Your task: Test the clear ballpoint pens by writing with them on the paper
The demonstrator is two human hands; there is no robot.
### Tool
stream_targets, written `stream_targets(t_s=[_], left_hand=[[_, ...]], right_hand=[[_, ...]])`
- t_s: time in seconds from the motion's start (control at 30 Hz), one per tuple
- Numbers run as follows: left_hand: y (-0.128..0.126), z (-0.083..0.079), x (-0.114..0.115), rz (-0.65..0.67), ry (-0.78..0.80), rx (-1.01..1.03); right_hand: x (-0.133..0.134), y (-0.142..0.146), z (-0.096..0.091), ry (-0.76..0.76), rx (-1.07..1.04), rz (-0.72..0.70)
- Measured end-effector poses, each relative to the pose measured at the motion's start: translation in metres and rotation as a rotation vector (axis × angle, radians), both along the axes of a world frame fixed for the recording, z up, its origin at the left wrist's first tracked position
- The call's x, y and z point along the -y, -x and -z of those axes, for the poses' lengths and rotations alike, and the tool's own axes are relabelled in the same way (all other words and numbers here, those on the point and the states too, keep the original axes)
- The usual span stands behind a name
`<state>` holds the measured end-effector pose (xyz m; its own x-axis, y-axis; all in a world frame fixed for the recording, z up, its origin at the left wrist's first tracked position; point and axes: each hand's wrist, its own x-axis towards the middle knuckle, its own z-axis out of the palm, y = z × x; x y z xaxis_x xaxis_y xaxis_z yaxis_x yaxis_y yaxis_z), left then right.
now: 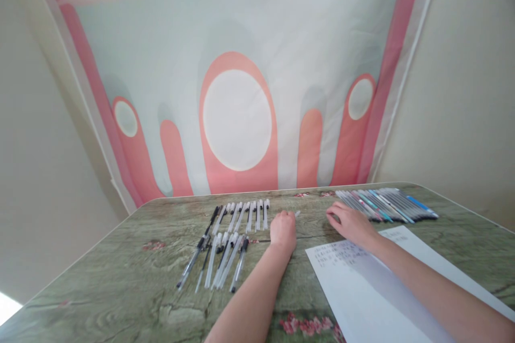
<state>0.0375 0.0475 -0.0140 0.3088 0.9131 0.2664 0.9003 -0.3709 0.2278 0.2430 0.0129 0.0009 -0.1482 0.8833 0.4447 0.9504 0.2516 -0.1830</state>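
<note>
My left hand rests on the table at the right end of the upper pen row, its fingers curled closed. A small whitish piece, like the end of a pen, pokes out beyond the fingers; the rest is hidden. My right hand hovers by the left end of a tight row of pens, with thumb and fingers bent together in a loop and nothing visible between them. To the left lie an upper row of clear pens with whitish caps and a lower group of clear and black pens.
A sheet of paper with handwriting lies beneath my right forearm. Many pens with grey, blue and pink barrels fill the back right. The wood-patterned table ends before a pink and white hanging cloth.
</note>
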Motion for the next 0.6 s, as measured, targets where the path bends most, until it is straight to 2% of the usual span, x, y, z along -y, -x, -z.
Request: stream_targets(t_s=[0.13, 0.23, 0.3, 0.43, 0.6], left_hand=[[0.001, -0.002, -0.002, -0.039, 0.015, 0.032], [0.003, -0.003, -0.002, -0.052, 0.035, 0.05], [0.004, -0.003, -0.003, -0.046, 0.043, 0.058], [0.006, -0.004, -0.003, -0.037, 0.052, 0.068], [0.003, -0.005, -0.002, -0.073, 0.069, 0.027]], right_hand=[[0.004, 0.012, -0.017, 0.038, -0.143, -0.154], [-0.004, 0.022, -0.018, 0.144, -0.156, -0.231], [-0.012, 0.031, -0.012, 0.203, -0.159, -0.256], [-0.023, 0.05, 0.007, 0.24, -0.204, -0.215], [-0.02, 0.065, 0.027, 0.135, -0.278, -0.143]])
